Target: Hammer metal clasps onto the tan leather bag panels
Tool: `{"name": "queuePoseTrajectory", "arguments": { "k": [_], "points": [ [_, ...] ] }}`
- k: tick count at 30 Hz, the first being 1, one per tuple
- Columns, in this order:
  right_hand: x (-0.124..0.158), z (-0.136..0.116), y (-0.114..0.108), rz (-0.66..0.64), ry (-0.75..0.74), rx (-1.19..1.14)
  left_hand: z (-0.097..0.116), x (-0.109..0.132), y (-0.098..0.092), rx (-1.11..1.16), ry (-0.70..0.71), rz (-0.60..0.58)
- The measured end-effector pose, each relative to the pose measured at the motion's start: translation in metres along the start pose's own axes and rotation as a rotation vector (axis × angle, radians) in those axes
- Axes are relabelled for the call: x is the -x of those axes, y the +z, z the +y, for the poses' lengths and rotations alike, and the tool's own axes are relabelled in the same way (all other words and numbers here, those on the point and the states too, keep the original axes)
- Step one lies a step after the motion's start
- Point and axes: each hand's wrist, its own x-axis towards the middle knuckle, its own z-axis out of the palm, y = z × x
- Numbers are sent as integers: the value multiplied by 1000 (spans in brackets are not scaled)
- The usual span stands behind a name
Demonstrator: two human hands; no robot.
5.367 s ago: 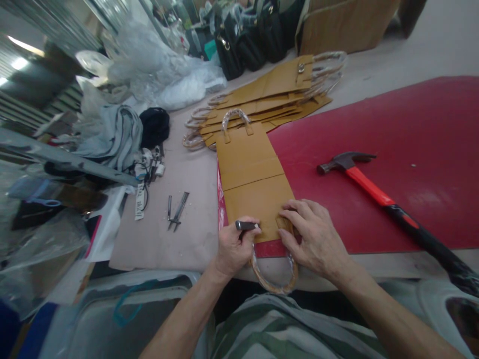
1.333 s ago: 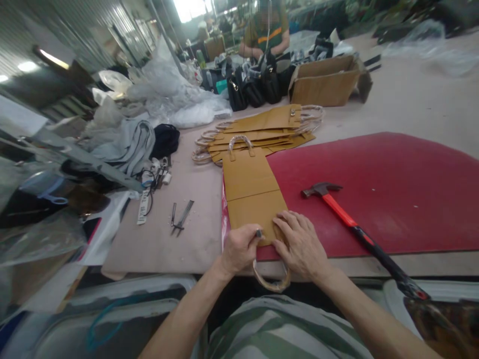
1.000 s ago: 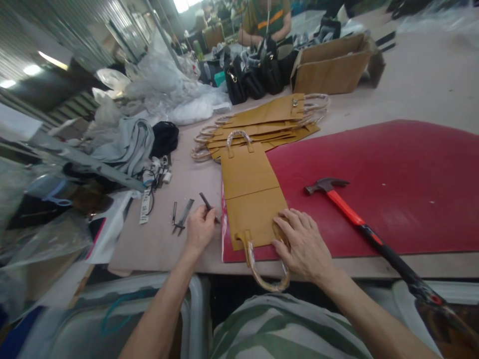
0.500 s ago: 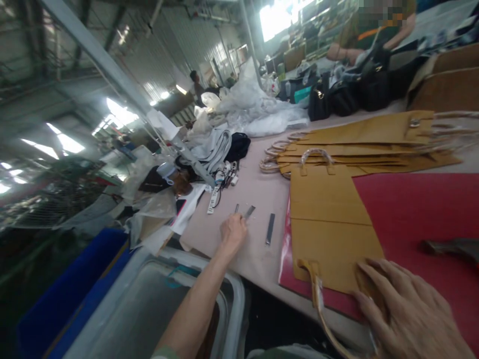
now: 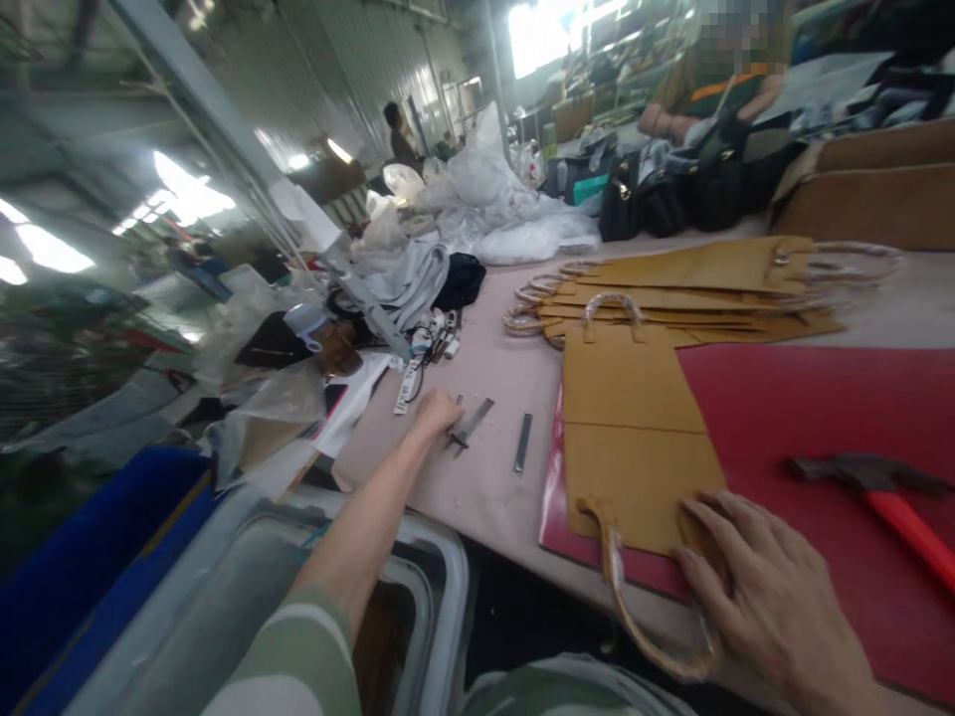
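Note:
My left hand [image 5: 439,410] is closed beside a metal caliper [image 5: 475,424] on the table; its fingertips are hidden. A thin dark stick [image 5: 460,402] shows just past the fingers. My right hand [image 5: 768,582] grips the near right corner of a tan bag panel [image 5: 634,467], by the base of its handle. This plastic-wrapped handle [image 5: 623,602] hangs over the table edge, and a second handle [image 5: 613,301] stands at the panel's far end. Under the panel lies a red mat [image 5: 753,408]. A flat metal strip [image 5: 523,444] is between the caliper and the mat.
A hammer [image 5: 858,469] with a red handle rests on the mat. Behind are stacked tan panels [image 5: 686,288], black bags [image 5: 671,194] and clear plastic [image 5: 492,214]. A grey bin [image 5: 452,587] stands below the table's left edge. Another person [image 5: 716,94] works across the table.
My left hand has moved forward and left, uncovering the caliper. My right hand stays at the panel's corner. The view has shifted, bringing more of the hammer into sight.

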Motion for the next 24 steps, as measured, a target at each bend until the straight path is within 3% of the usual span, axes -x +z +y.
{"name": "queuePoseTrajectory", "arguments": {
  "k": [4,7,9,11,15,19,24],
  "points": [
    [1,-10,-9,-65,24,28,2,4,-3,96,33,-91],
    [1,-15,-13,-93,65,20,5,19,-4,250,117,-124],
    [1,-17,-14,-105,86,13,15,45,1,467,190,-146],
    [1,-19,-16,-114,100,3,33,82,14,873,265,-203],
    [1,-19,-16,-126,106,-5,81,159,57,1271,356,-422],
    [1,-20,-16,-124,104,4,110,192,92,1316,404,-485],
    [1,-20,-16,-125,118,-2,110,192,104,1203,480,-432]
  ]
}}
